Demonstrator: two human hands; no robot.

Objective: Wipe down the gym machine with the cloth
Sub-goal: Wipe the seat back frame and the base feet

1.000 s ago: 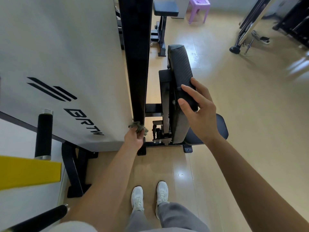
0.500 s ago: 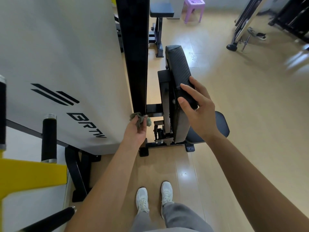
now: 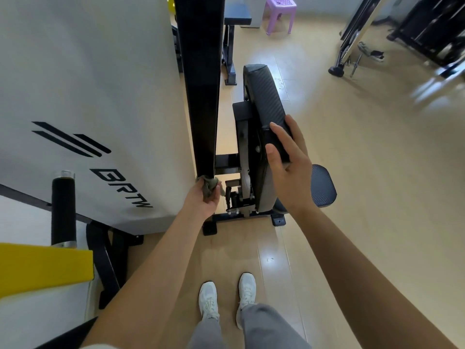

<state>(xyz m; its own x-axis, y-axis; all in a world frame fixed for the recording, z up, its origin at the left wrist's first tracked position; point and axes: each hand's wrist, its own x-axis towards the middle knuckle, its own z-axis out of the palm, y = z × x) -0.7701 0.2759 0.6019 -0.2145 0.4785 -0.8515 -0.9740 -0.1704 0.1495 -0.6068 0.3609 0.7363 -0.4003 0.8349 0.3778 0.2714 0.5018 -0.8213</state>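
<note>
Below, left hand grips one cloth, seemingly against one black post; right hand clasps one pad.

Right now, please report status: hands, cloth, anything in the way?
Left hand grips cloth against black upright. Right hand holds back pad. Nothing blocks the upright.

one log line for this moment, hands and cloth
left hand: grips cloth on black upright | right hand: holds back pad | step: wipe upright
</note>
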